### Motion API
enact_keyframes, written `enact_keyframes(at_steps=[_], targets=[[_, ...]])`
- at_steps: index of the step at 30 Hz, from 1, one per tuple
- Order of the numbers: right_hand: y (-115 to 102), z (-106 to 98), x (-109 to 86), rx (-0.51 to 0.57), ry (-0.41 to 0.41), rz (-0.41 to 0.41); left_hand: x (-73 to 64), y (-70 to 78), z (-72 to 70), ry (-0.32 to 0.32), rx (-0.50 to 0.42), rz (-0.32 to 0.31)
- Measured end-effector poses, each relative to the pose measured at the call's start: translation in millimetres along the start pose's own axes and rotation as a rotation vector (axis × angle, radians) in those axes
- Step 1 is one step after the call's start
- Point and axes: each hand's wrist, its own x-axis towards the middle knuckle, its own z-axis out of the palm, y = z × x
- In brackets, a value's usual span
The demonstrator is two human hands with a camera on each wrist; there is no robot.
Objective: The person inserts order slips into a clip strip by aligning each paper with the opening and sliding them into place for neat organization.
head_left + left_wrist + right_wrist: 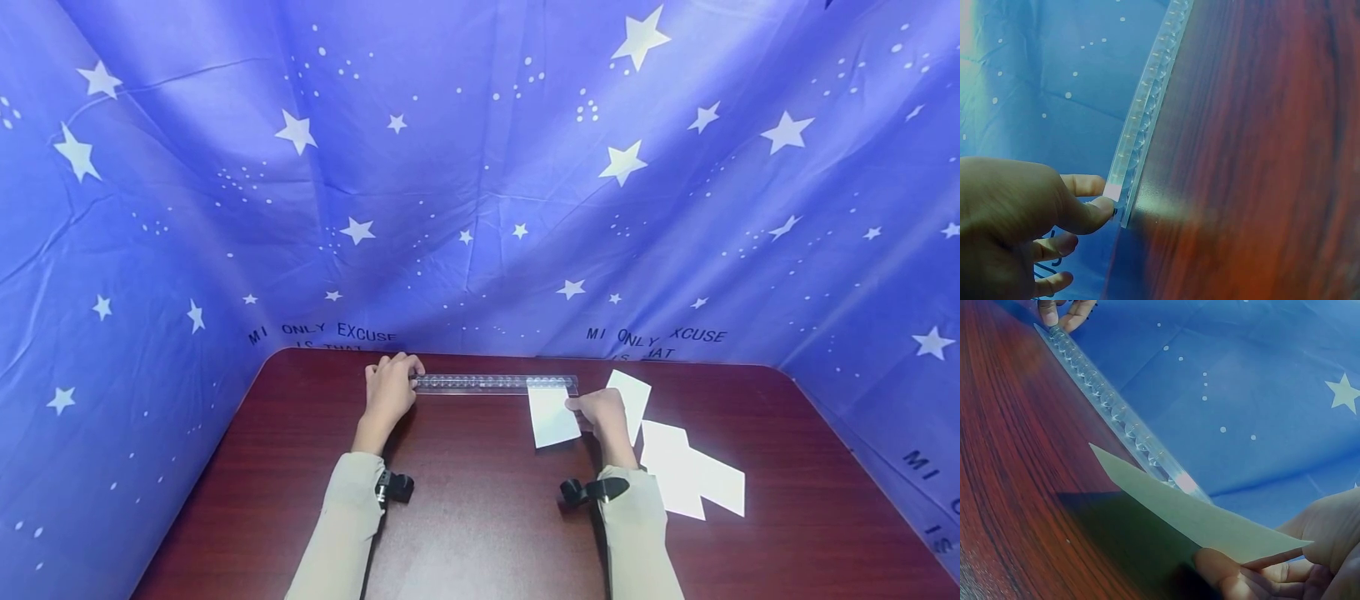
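Note:
A clear plastic ruler (pixel 472 384) with a row of round shapes along it stretches across the far part of the table. My left hand (pixel 390 387) pinches its left end; in the left wrist view the thumb (pixel 1094 214) lies against that end. My right hand (pixel 603 412) pinches a white sheet of paper (pixel 553 421) by its right edge. The sheet's top edge shows through the ruler's right end in the head view. In the right wrist view the paper (pixel 1179 509) tilts above the tabletop, casting a shadow. Whether paper and ruler touch, I cannot tell.
Several more white sheets (pixel 671 475) lie overlapping to the right of my right forearm, one (pixel 630 396) just behind the right hand. The dark red wooden table (pixel 465 500) ends at a blue star-patterned curtain (pixel 450 167), which also closes off both sides.

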Motion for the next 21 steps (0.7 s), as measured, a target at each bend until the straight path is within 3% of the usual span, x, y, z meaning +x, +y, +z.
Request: enact_keyframes(at_steps=[13, 21], targets=[[2.4, -3.5, -0.5, -0.033, -0.003, 0.021, -2.6, 0.4, 0.2, -0.021, 0.006, -0.009], [3.8, -7.2, 4.0, -0.087, 0.011, 0.035, -1.1, 1.4, -0.6, -0.002, -0.001, -0.001]])
